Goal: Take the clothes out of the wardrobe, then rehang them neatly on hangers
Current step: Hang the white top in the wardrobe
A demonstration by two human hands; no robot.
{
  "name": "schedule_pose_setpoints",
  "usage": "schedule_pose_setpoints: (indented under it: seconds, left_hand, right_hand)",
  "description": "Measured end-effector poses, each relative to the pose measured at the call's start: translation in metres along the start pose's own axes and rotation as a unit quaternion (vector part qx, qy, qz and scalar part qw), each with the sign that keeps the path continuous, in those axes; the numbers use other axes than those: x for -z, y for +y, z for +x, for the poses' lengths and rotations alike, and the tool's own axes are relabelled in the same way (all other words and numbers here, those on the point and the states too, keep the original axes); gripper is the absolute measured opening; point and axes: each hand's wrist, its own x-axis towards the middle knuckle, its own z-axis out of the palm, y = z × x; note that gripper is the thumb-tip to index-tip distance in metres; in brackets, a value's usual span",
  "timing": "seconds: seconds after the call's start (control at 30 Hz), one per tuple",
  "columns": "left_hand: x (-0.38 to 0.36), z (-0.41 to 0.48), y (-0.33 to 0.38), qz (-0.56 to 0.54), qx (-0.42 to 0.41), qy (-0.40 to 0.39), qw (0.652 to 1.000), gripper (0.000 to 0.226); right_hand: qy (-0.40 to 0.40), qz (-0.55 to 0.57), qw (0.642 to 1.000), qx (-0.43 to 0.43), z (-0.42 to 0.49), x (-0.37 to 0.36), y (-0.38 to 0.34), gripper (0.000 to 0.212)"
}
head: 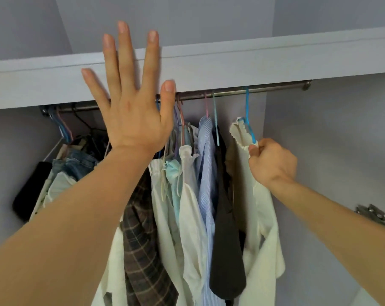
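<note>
A metal rail [231, 93] runs under the wardrobe shelf and carries several hangers with clothes. At the right end a cream top [262, 228] hangs on a blue hanger [247, 120]. My right hand [272, 161] is closed on the shoulder of that cream top, where the hanger's arm ends. My left hand [132, 96] is raised in front of the shelf edge with all fingers spread and nothing in it. It hides part of the rail. Left of the cream top hang a dark garment [225, 239], a blue striped shirt [207, 173], white tops [187, 206] and a brown plaid piece [143, 250].
The grey shelf board [253, 62] sits just above the rail. Jeans [79, 162] and a black item [30, 191] are bunched at the far left. The wardrobe's right wall carries a metal hinge [372, 214]. Bare rail shows right of the blue hanger.
</note>
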Motion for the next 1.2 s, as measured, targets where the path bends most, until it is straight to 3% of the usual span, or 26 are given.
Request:
schedule_pose_setpoints:
  seconds: [0.27,0.53,0.67,0.8,0.93,1.07,1.2]
  left_hand:
    - [-0.002,0.0,-0.002,-0.009,0.001,0.003,1.0,0.057]
    - [-0.002,0.001,-0.002,-0.022,0.008,-0.005,1.0,0.056]
    - [0.001,0.0,-0.002,-0.029,0.014,-0.044,0.999,0.057]
    - [0.007,-0.002,-0.003,-0.038,0.021,-0.096,0.994,0.059]
    - [0.028,0.004,0.0,-0.051,0.028,-0.177,0.983,0.057]
    - [0.061,0.015,0.003,-0.056,0.041,-0.29,0.954,0.061]
    - [0.098,0.032,-0.001,-0.067,0.018,-0.39,0.918,0.08]
  right_hand:
    - [-0.069,-0.002,0.998,-0.004,0.028,-0.028,-0.032,0.03]
    - [-0.131,0.014,0.99,0.044,0.018,-0.039,-0.035,0.026]
    - [-0.19,-0.086,0.977,0.043,0.005,-0.018,-0.031,0.049]
    - [-0.266,-0.071,0.961,0.018,-0.017,0.024,-0.027,0.072]
    - [-0.275,-0.039,0.961,0.009,-0.048,0.085,-0.028,0.055]
    - [-0.234,-0.007,0.972,0.0,-0.083,0.144,-0.026,0.048]
    - [-0.167,0.006,0.984,0.057,-0.133,0.196,-0.026,0.045]
